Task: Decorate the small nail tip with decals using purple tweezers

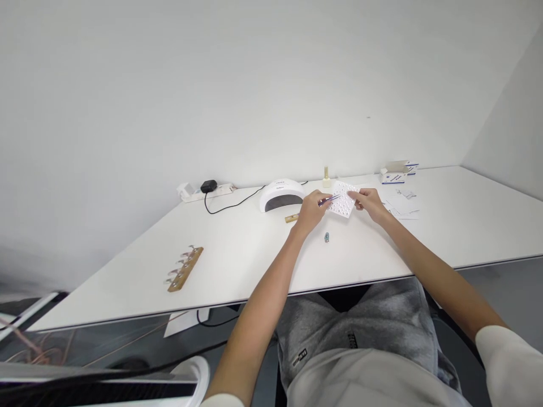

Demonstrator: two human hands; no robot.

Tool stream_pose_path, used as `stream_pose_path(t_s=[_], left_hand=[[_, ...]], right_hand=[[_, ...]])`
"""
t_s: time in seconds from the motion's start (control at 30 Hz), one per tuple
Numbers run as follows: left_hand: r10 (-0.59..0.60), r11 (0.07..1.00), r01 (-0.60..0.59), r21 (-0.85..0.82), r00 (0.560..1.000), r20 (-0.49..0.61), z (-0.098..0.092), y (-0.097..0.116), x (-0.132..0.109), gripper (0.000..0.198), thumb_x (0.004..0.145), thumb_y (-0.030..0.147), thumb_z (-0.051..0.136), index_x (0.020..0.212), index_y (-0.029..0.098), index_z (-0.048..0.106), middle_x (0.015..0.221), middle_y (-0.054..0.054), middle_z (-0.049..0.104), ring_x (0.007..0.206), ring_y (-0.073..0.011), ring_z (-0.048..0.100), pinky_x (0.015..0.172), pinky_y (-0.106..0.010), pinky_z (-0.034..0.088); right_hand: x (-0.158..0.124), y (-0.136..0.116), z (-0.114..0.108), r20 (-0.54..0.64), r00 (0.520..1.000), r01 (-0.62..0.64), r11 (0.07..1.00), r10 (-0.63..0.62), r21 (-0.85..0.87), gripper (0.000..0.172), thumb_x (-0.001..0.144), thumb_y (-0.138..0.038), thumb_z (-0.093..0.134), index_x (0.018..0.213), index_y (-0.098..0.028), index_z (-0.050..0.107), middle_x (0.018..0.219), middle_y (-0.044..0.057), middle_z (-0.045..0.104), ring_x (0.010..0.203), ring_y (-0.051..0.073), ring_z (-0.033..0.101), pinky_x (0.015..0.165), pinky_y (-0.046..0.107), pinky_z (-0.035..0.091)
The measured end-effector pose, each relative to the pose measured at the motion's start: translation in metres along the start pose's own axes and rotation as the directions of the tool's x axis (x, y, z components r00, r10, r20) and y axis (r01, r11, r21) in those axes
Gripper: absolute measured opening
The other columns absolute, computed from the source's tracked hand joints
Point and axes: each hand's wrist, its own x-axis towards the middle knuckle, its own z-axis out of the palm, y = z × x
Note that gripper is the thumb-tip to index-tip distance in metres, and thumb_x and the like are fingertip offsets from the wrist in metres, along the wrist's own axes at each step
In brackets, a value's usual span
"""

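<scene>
My left hand [313, 208] is closed around a pair of purple tweezers [326, 200], whose pale tips lie over a white sheet dotted with small shiny studs [341, 208]. Gripping the sheet's right edge between thumb and fingers is my right hand [369, 202]. The sheet is tilted above the table. Whether the tips pinch a stud is too small to tell. Below the sheet lies a small blue-green piece [326, 237] on the tabletop. Partly hidden behind my left hand is a short wooden strip [292, 218].
A white nail lamp [281, 193] stands near the wall, beside a nail polish bottle [326, 177]. Left on the white table [237, 254] is a wooden holder with several nail tips [185, 270]. A power strip [212, 193], small box [393, 176] and papers [401, 204] lie farther back.
</scene>
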Motion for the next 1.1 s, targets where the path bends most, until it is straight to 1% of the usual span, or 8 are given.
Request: stream_pose_path(t_s=[0.1,0.2,0.27,0.4,0.5,0.73,1.1], left_hand=[[0.062,0.995,-0.064,0.079,0.998,0.017,0.0004,-0.0016,-0.0012,0.016,0.083,0.015,0.061,0.093,0.019,0.072,0.086,-0.004,0.061,0.078,-0.0143,0.057,0.074,-0.026,0.045],[0.085,0.985,-0.089,0.15,0.996,0.031,0.0009,-0.0042,-0.0019,0.015,0.084,0.016,0.06,0.094,0.019,0.071,0.088,-0.005,0.06,0.079,-0.0152,0.057,0.074,-0.027,0.044],[0.094,0.981,-0.1,0.169,0.994,0.048,0.0011,-0.005,-0.0022,0.016,0.086,0.017,0.059,0.094,0.019,0.071,0.088,-0.005,0.06,0.078,-0.0152,0.056,0.073,-0.027,0.044],[0.105,0.977,-0.115,0.18,0.992,0.068,0.0008,-0.0041,-0.003,0.017,0.087,0.02,0.057,0.095,0.02,0.071,0.087,-0.005,0.059,0.077,-0.0149,0.056,0.071,-0.026,0.043],[0.104,0.975,-0.116,0.191,0.992,0.071,0.0006,-0.0029,-0.0033,0.017,0.088,0.021,0.056,0.094,0.02,0.072,0.086,-0.004,0.058,0.074,-0.0145,0.054,0.07,-0.026,0.042],[0.127,0.971,-0.142,0.19,0.988,0.091,0.001,-0.0027,-0.0033,0.017,0.088,0.023,0.057,0.094,0.02,0.072,0.084,-0.004,0.058,0.071,-0.0133,0.053,0.067,-0.026,0.042],[0.152,0.961,-0.165,0.221,0.986,0.075,0.0012,-0.0018,-0.0031,0.017,0.088,0.021,0.056,0.093,0.02,0.073,0.083,-0.004,0.058,0.073,-0.014,0.055,0.067,-0.026,0.042]], right_hand=[[-0.0005,-0.0012,-0.0002,0.021,1.0,-0.02,1.0,0.02,-0.001,0.037,0.067,-0.035,0.077,0.052,-0.018,0.048,0.044,-0.001,0.047,0.04,0.007,0.04,0.038,0.022,0.029],[-0.0009,-0.0019,-0.0011,0.042,0.999,-0.027,1.0,0.027,0.001,0.036,0.067,-0.035,0.077,0.052,-0.017,0.05,0.045,0.001,0.051,0.039,0.008,0.041,0.036,0.022,0.027],[-0.0009,-0.0016,-0.0019,0.066,0.998,-0.021,1.0,0.022,-0.01,0.037,0.067,-0.035,0.078,0.052,-0.017,0.049,0.044,0.0,0.05,0.038,0.007,0.04,0.035,0.021,0.025],[-0.0012,-0.0007,-0.0022,0.152,0.988,-0.027,0.999,0.03,-0.02,0.038,0.068,-0.038,0.077,0.052,-0.017,0.049,0.044,-0.001,0.048,0.039,0.006,0.037,0.036,0.02,0.024],[-0.0017,-0.0007,-0.0017,0.184,0.982,-0.047,0.999,0.051,-0.021,0.038,0.069,-0.04,0.075,0.053,-0.017,0.05,0.047,-0.001,0.049,0.04,0.006,0.037,0.037,0.021,0.024],[-0.0012,-0.0004,-0.0021,0.164,0.982,-0.088,0.995,0.095,-0.05,0.036,0.068,-0.039,0.075,0.055,-0.016,0.05,0.051,0.0,0.048,0.045,0.007,0.039,0.04,0.021,0.025],[-0.0037,-0.0043,-0.0007,0.16,0.982,-0.092,0.994,0.099,-0.052,0.036,0.067,-0.037,0.075,0.054,-0.016,0.05,0.052,-0.001,0.046,0.046,0.007,0.037,0.042,0.022,0.023]])
